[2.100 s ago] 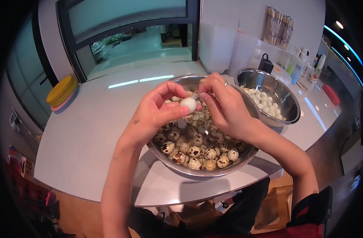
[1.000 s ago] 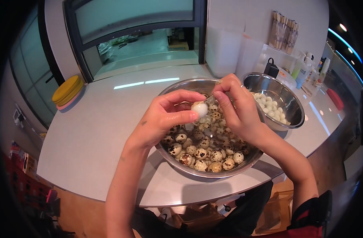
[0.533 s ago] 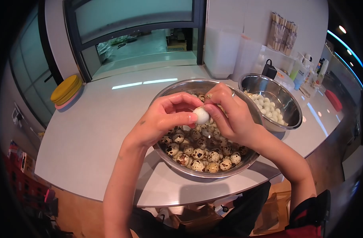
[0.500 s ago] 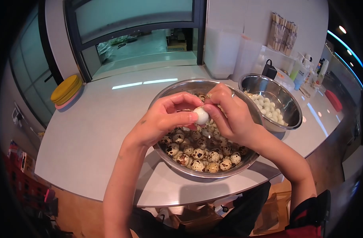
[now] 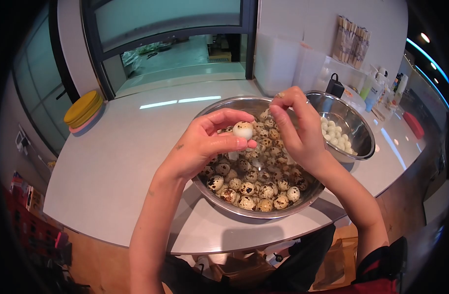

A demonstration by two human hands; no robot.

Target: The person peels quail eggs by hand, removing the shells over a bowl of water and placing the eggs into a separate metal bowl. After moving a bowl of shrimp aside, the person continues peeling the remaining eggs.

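A partly peeled quail egg [image 5: 243, 130] is held between the thumb and fingers of my left hand [image 5: 197, 142]; its lower part is bare white and speckled shell covers the top. My right hand [image 5: 300, 127] is apart from the egg, to its right, with fingers curled in toward the thumb. A small speckled bit of eggshell [image 5: 280, 95] shows at its fingertips. Both hands are over a large steel bowl [image 5: 254, 214] of speckled quail eggs [image 5: 246, 188] sitting in liquid.
A smaller steel bowl [image 5: 364, 142] with peeled white eggs [image 5: 337, 134] stands behind on the right. Yellow and pink round items [image 5: 83, 110] are stacked at the table's left edge. Bottles [image 5: 374, 93], a black box-shaped object [image 5: 335, 87] and wrapped chopsticks [image 5: 351, 41] are at the back right.
My right hand has moved away from the egg, up and to the right. My left hand still holds the egg, now showing its speckled top.
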